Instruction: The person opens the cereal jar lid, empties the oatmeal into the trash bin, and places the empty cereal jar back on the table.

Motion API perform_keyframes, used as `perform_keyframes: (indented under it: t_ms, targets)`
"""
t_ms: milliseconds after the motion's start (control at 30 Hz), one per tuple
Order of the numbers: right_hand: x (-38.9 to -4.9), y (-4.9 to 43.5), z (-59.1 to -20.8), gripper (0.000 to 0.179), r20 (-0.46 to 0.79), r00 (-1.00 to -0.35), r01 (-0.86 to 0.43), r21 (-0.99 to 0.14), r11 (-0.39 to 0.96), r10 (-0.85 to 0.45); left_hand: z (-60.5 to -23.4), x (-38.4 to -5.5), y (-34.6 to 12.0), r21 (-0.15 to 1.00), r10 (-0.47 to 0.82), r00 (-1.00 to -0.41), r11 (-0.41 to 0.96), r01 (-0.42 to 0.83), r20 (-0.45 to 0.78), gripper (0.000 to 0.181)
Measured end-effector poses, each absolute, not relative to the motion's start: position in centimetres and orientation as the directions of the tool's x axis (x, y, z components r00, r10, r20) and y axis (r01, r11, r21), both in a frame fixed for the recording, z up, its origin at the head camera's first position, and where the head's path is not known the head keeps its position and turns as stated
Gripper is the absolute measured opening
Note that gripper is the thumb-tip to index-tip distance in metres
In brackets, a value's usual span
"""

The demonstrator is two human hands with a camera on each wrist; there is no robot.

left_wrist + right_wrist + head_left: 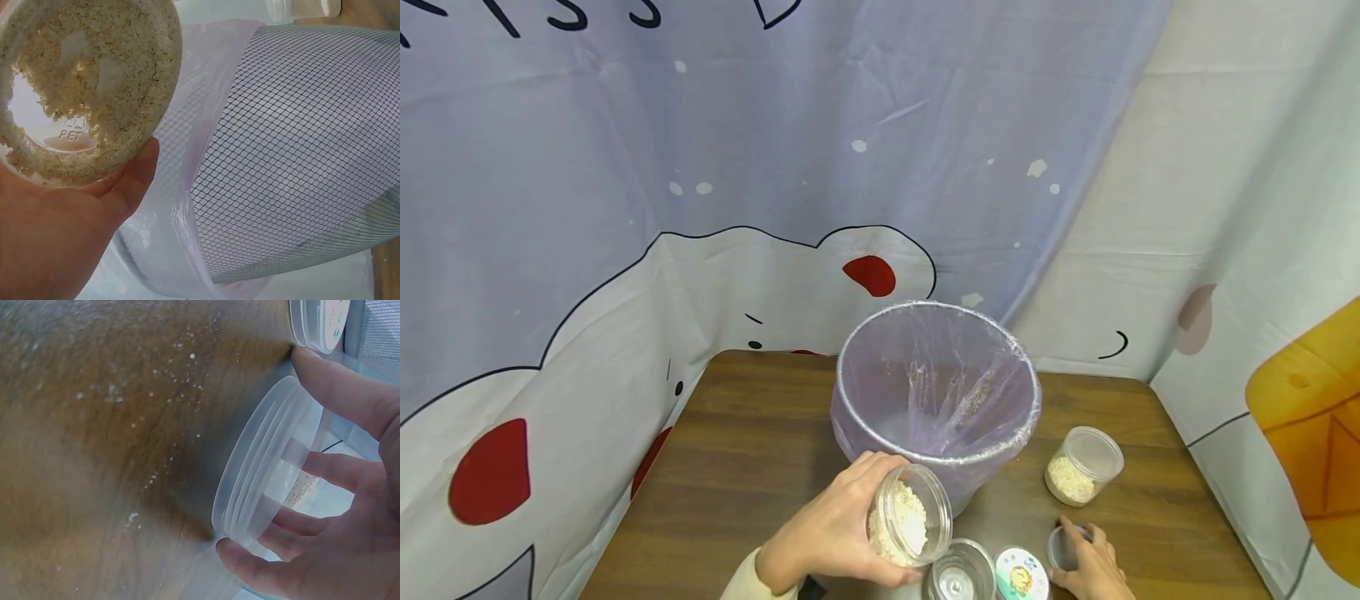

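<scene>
My left hand (831,529) grips a clear plastic jar (898,521) partly filled with pale, crumb-like flakes. The jar is tilted, its uncovered mouth facing right, in front of the waste bin. In the left wrist view the jar's base (94,81) shows flakes through it and a "PET" stamp. At the right, my right hand (1097,571) holds a clear screw lid (265,465) by its rim, thumb on one side and fingers round the other. That lid lies on the table. Between the hands stand an uncovered clear container (958,575) and a lid with a printed sticker (1021,575).
A mesh waste bin (300,156) with a thin purple liner (880,379) stands behind the hands. Right of it is a covered jar of flakes (1082,467). White crumbs (150,481) dot the wooden table (737,450). Printed curtains (775,133) hang behind and beside it.
</scene>
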State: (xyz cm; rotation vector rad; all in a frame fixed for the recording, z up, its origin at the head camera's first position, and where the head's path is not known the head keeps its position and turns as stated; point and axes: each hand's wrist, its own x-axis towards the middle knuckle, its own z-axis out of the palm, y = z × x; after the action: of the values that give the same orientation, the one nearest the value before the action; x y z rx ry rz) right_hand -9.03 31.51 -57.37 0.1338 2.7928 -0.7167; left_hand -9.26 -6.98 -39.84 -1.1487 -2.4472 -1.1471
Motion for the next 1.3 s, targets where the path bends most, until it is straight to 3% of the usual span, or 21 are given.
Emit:
perform_keyframes:
  t_ms: [667,967,1300]
  targets:
    - [-8.9,31.7,-56.8,0.092,-0.275,-0.961,0.154,-0.482,0.862,0.018,-38.4,-9.3,-8.1,0.56,0.574,-0.677,0.404,0.723,0.46,0.091]
    - [-8.9,31.3,-55.9,0.08,-0.28,-0.96,0.142,-0.518,0.844,-0.01,-38.2,-9.3,-8.2,0.552,0.57,-0.677,0.412,0.725,0.465,0.09]
    - [-8.8,30.5,-55.1,0.072,-0.191,-0.981,0.077,-0.501,0.862,-0.023,-37.3,-9.3,-8.4,0.563,0.557,-0.678,0.398,0.724,0.479,0.091]
